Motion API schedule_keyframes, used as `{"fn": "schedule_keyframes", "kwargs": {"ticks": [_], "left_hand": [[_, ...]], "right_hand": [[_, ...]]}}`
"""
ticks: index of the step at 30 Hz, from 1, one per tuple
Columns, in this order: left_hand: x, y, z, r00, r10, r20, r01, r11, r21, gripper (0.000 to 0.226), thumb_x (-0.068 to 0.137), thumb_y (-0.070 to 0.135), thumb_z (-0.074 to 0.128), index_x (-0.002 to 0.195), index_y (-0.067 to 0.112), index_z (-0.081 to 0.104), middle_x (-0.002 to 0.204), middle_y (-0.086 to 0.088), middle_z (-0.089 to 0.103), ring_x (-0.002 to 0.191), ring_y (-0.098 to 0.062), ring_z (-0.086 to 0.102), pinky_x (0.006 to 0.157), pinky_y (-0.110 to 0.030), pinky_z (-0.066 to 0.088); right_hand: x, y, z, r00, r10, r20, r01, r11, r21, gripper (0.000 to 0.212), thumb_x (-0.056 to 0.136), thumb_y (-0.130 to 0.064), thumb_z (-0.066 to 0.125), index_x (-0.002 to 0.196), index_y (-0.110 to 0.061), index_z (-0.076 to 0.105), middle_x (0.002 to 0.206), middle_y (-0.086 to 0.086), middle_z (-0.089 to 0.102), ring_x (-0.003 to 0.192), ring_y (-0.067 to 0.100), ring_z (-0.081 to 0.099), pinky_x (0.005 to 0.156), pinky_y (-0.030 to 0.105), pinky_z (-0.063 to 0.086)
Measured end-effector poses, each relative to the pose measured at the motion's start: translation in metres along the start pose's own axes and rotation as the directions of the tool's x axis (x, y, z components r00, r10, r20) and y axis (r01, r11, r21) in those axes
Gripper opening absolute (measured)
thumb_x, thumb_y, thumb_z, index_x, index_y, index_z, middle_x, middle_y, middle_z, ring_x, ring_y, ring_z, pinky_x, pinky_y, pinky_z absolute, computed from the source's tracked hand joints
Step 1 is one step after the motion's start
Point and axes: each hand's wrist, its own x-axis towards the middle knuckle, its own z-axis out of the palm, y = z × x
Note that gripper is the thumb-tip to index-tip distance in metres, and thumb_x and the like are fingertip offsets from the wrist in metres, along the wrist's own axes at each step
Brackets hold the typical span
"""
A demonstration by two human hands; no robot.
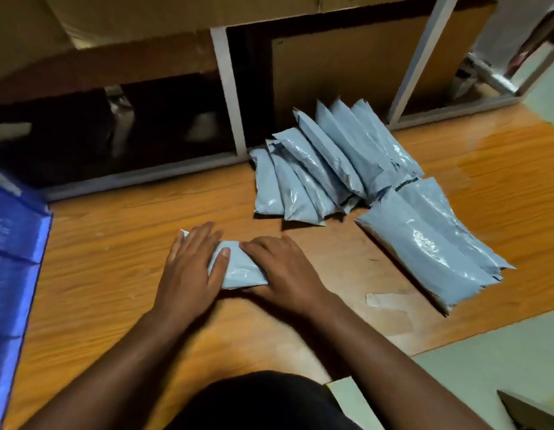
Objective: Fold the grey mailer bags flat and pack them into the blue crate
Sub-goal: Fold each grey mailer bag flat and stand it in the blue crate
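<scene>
Wooden floor (120, 243); white-framed shelving (227, 88) behind; paper scrap (382, 297) lying flat.

Between our hands we are seeing a pale grey-blue mailer bag (236, 268), plain and unpatterned. Beyond and to the right of it, the other mailer bags (328, 169) are showing the same grey-blue, with glossy white glints. Under it the floor sheet (114, 243) is glowing orange-brown with a wood-grain pattern. Left of it the crate (12, 259) is looking bright blue. Behind, the frame posts (226, 88) are showing white against brown cardboard (340, 72).
</scene>
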Motion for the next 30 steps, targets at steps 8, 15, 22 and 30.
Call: {"fn": "schedule_keyframes", "kwargs": {"ticks": [8, 15, 22, 30], "left_hand": [[-0.022, -0.058, 0.020, 0.961, -0.269, 0.070, 0.263, 0.961, 0.084, 0.078, 0.099, 0.061, 0.010, 0.154, 0.017, 0.043, 0.165, -0.003, 0.034, 0.155, -0.017, 0.022, 0.128, -0.043, 0.009], [-0.008, -0.060, 0.036, 0.972, -0.235, 0.003, 0.233, 0.965, 0.117, 0.067, 0.106, 0.046, 0.012, 0.156, 0.013, 0.041, 0.164, -0.003, 0.035, 0.156, -0.017, 0.021, 0.128, -0.042, 0.014], [-0.007, -0.067, 0.052, 0.971, -0.207, -0.122, 0.224, 0.963, 0.151, 0.056, 0.111, 0.038, 0.021, 0.154, 0.011, 0.043, 0.162, -0.003, 0.040, 0.155, -0.020, 0.023, 0.126, -0.046, 0.022], [0.001, -0.069, 0.060, 0.960, -0.191, -0.205, 0.235, 0.948, 0.215, 0.052, 0.109, 0.031, 0.028, 0.148, 0.008, 0.052, 0.156, -0.007, 0.047, 0.151, -0.026, 0.034, 0.124, -0.043, 0.024]], "right_hand": [[0.057, 0.007, 0.041, 0.916, -0.194, 0.352, 0.265, 0.950, -0.167, 0.088, 0.092, -0.066, 0.053, 0.162, -0.019, 0.026, 0.168, 0.007, 0.027, 0.149, 0.032, 0.031, 0.118, 0.061, 0.025], [0.078, -0.027, 0.059, 0.978, -0.014, 0.206, 0.041, 0.991, -0.127, 0.058, 0.110, -0.045, 0.021, 0.154, -0.015, 0.045, 0.159, 0.006, 0.045, 0.150, 0.028, 0.035, 0.124, 0.054, 0.021], [0.077, -0.026, 0.080, 0.993, -0.008, 0.119, 0.034, 0.976, -0.216, 0.051, 0.111, -0.038, 0.028, 0.154, -0.016, 0.046, 0.159, 0.003, 0.046, 0.152, 0.028, 0.033, 0.124, 0.054, 0.019], [0.083, -0.025, 0.087, 0.987, 0.036, 0.159, 0.011, 0.959, -0.284, 0.053, 0.110, -0.037, 0.026, 0.156, -0.016, 0.043, 0.162, 0.004, 0.041, 0.153, 0.029, 0.029, 0.126, 0.052, 0.015]]}}
